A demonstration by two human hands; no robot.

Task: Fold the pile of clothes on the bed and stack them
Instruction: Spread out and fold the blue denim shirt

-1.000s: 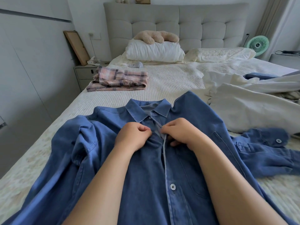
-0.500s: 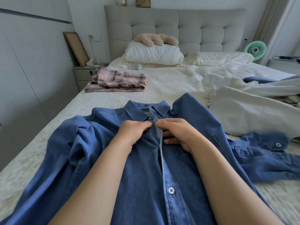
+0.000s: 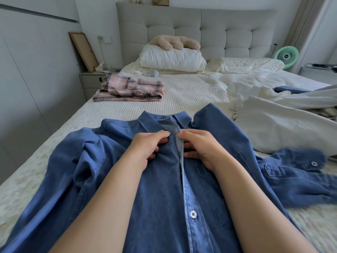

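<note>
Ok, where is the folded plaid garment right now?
In the head view, the folded plaid garment lies on the far left side of the bed, near the nightstand, beyond the denim shirt and below the white pillow.

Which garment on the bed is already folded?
The pink plaid shirt near the nightstand; the denim shirt and white garment lie spread out.

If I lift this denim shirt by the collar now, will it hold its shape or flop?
Probably flop: the denim shirt already lies rumpled and bunched at the sleeve. The front is likely to gape, since the placket looks open between the left hand and right hand.
</note>
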